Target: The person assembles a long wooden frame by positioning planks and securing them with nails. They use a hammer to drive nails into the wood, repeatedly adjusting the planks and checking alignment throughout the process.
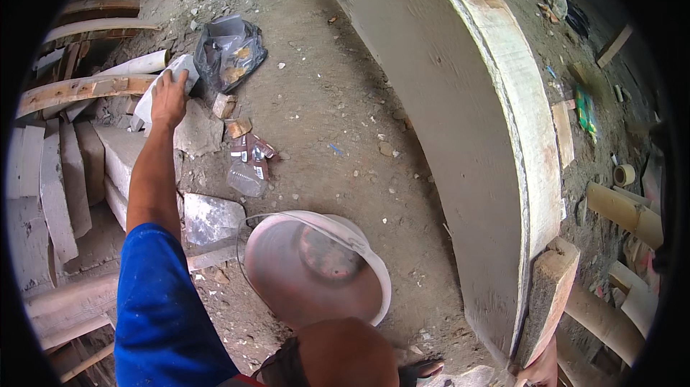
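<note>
My left arm in a blue sleeve reaches forward to the far left. At its end my left hand (169, 103) grips a pale grey block (188, 74), fingers bent over its edge. A dark plastic bag (230, 53) lies open just beyond it. My right hand (543, 369) shows only in part at the bottom right, against the low end of a rough block (552, 293); its fingers are mostly hidden. That block stands against the end of a low wall (460, 99) with smooth grey mortar on its side.
A pinkish bucket (266, 272) lies on its side before my bent knee (348, 355). Brown wrappers (251, 153) and a flat whitish slab (212, 218) lie on the dirt floor (323, 99). Boards and blocks (61, 186) are stacked at left. Tape (624, 174) and planks lie beyond the wall.
</note>
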### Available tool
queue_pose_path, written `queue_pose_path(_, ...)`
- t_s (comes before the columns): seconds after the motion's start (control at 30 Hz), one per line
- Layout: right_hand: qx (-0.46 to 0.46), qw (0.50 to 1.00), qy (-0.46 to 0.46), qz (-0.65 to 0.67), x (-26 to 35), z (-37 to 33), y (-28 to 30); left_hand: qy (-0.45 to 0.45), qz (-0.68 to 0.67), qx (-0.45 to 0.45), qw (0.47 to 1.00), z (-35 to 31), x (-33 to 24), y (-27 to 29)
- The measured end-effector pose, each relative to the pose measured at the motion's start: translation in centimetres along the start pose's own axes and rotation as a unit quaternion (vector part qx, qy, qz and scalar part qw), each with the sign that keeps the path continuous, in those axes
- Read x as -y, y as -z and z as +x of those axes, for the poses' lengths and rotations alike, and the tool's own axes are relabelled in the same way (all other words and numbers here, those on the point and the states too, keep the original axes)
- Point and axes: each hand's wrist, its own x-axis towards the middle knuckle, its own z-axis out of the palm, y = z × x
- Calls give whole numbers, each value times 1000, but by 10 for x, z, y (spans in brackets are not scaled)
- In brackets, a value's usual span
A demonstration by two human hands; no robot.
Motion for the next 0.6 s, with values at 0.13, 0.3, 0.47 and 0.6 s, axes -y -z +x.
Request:
queue_pose_path(0.13,-17,999,-16,43,14,2,-5,-9,-185,-72,980,-2,56,36)
queue_pose_path(0.3,12,1000,14,-13,22,8,-3,132,-353,-150,914,-11,95,122)
queue_pose_path(0.47,24,999,28,-27,18,9,-1,129,-630,-93,760,-59,87,227)
queue_pose_path(0.6,29,998,33,-53,13,11,2,117,-749,-29,652,-86,6,259)
